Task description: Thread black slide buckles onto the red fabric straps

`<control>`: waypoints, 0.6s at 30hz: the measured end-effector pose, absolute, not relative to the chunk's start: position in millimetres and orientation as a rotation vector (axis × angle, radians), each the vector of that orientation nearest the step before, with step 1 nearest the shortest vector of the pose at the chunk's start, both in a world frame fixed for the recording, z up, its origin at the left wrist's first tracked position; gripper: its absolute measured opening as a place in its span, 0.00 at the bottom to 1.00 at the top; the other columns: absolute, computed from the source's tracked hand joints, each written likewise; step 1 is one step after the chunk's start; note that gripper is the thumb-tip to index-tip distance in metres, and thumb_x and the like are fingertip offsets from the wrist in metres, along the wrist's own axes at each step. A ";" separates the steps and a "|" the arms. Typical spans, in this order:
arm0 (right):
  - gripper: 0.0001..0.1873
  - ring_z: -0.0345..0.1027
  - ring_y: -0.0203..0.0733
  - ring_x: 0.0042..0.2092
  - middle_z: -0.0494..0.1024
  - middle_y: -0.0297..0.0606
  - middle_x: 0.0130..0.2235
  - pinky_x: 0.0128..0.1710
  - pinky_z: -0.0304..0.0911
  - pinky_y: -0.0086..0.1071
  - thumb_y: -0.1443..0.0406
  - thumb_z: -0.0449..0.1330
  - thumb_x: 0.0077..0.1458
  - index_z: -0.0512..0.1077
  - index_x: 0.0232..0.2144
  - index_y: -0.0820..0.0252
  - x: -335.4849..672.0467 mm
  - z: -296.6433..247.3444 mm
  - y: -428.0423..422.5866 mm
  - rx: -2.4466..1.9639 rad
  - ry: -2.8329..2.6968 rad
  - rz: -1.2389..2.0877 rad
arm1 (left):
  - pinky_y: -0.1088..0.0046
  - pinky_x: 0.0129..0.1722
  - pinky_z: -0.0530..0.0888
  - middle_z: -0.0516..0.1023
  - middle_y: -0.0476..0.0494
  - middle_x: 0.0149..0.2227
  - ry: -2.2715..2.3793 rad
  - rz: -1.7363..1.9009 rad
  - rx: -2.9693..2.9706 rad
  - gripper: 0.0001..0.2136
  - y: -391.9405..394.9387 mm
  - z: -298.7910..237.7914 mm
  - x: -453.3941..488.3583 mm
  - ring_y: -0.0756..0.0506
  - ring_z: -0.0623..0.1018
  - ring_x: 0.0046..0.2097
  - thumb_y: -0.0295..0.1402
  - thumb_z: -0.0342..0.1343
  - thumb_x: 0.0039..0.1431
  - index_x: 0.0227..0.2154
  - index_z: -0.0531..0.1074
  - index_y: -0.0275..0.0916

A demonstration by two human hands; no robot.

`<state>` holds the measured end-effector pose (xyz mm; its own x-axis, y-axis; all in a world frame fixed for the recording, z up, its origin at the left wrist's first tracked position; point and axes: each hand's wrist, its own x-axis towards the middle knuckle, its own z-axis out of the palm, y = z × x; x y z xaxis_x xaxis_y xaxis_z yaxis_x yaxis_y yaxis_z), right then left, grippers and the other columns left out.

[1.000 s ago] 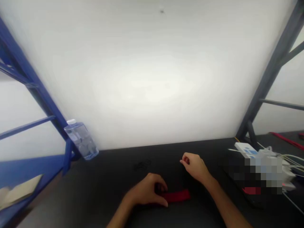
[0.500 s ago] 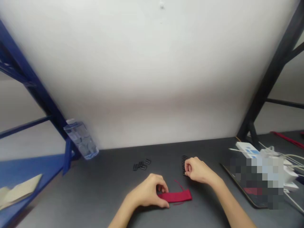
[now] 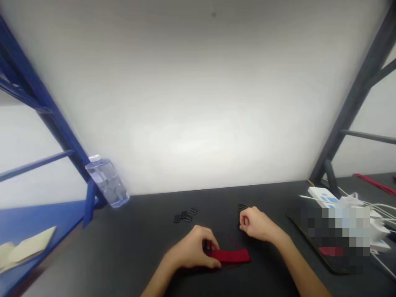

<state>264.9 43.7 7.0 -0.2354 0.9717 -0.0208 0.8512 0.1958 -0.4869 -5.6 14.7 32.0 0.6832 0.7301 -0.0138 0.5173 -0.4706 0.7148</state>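
A folded red fabric strip lies flat on the dark tabletop, with loose red threads at its edge. My left hand is closed on the strip's left end, thumb at the near edge and fingers at the far one. Up and to the right, my right hand has its fingers curled in a pinch at a row of small black loops. It covers part of that row, and whatever sits between the fingertips is hidden. Small black slider buckles lie in a loose group beyond my left hand.
A clear bottle leans at the back left beside a blue frame post. On the right are a dark tablet-like slab, partly blurred out, a white box and white cables. Beige cloth rests on a blue surface at left.
Both hands stay almost where they were; my right hand's fingers have shifted only slightly at the black loops. The wall looks brighter in the middle and the tabletop darker.
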 end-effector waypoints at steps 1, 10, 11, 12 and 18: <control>0.02 0.69 0.37 0.27 0.78 0.35 0.25 0.25 0.51 0.28 0.67 0.65 0.47 0.75 0.24 0.58 264.5 6.8 43.7 -1.722 -2.182 0.587 | 0.76 0.31 0.69 0.76 0.47 0.30 0.952 0.383 2.171 0.15 14.3 33.6 -5.3 0.48 0.73 0.32 0.41 0.69 0.41 0.31 0.80 0.39; 0.04 0.68 0.35 0.27 0.77 0.34 0.25 0.29 0.55 0.27 0.65 0.63 0.52 0.74 0.26 0.60 251.6 5.1 41.1 -1.547 -2.209 0.664 | 0.76 0.32 0.69 0.76 0.46 0.30 1.055 0.549 2.173 0.09 18.7 47.4 -12.3 0.49 0.73 0.32 0.34 0.65 0.46 0.31 0.79 0.36; 0.04 0.68 0.35 0.28 0.77 0.34 0.26 0.29 0.55 0.27 0.65 0.62 0.52 0.74 0.27 0.60 250.6 5.3 40.8 -1.528 -2.209 0.662 | 0.76 0.32 0.69 0.76 0.46 0.30 1.079 0.573 2.172 0.09 20.3 47.7 -14.1 0.49 0.73 0.32 0.34 0.64 0.47 0.31 0.79 0.35; 0.04 0.68 0.35 0.28 0.77 0.34 0.26 0.29 0.55 0.27 0.64 0.62 0.52 0.74 0.27 0.59 249.9 5.6 40.6 -1.511 -2.208 0.657 | 0.76 0.31 0.69 0.76 0.46 0.30 1.108 0.586 2.175 0.09 21.8 47.5 -15.8 0.49 0.73 0.32 0.34 0.64 0.48 0.32 0.78 0.35; 0.10 0.68 0.38 0.33 0.76 0.33 0.31 0.34 0.57 0.28 0.63 0.67 0.46 0.73 0.32 0.58 249.1 10.6 40.0 -1.478 -2.190 0.571 | 0.74 0.33 0.68 0.76 0.46 0.30 1.300 0.466 2.302 0.08 28.9 40.2 -22.8 0.47 0.73 0.32 0.34 0.64 0.46 0.30 0.78 0.37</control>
<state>249.1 40.0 10.6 -0.3355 0.9339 0.1239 0.7547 0.3452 -0.5579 -22.8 28.9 40.2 0.4979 0.8645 0.0686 0.7113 -0.4524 0.5380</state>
